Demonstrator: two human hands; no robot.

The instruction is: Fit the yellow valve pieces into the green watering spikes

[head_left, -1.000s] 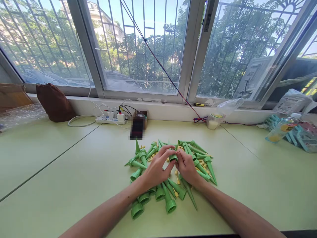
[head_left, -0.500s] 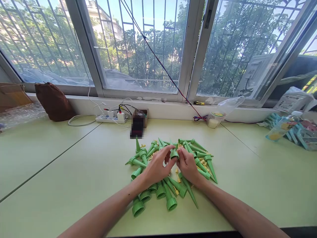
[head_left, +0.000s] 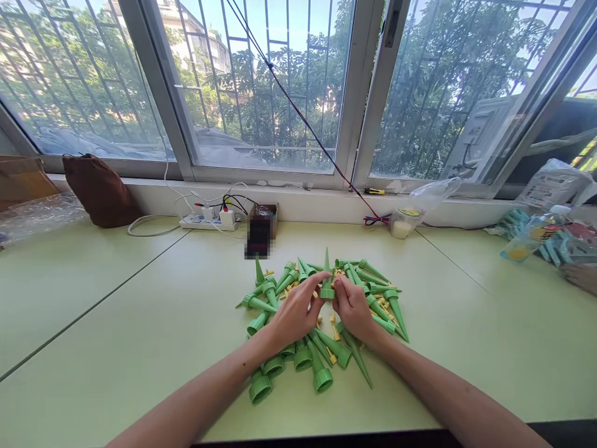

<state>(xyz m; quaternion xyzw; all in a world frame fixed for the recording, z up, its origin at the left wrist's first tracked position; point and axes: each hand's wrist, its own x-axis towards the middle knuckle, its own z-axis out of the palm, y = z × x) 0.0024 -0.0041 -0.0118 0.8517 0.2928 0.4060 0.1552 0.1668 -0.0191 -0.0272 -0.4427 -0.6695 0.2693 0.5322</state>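
A green plastic plant-watering spike (head_left: 327, 291) stands upright between my hands, its tip up and its wide ribbed collar down. My left hand (head_left: 298, 309) pinches the spike from the left, thumb low and forefinger near its shaft. Against the spike's right side, my right hand (head_left: 353, 308) is closed in a pinch on a small yellow piece, mostly hidden by the fingers. Under and around both hands lies a loose pile of green spikes (head_left: 321, 375), with several small yellow plastic pieces (head_left: 334, 328) scattered among them.
Behind the pile stand a small box with a blurred dark object (head_left: 258, 239) and a power strip (head_left: 205, 222). A brown bag (head_left: 100, 193) is at left. A bagged cup (head_left: 402, 227) and a bottle (head_left: 534, 236) stand at right. Another person's hand (head_left: 582, 274) shows at the right edge.
The spike in my hands has tipped upright, its open end turning from facing me to facing down. Another person's hand has appeared at the right edge.
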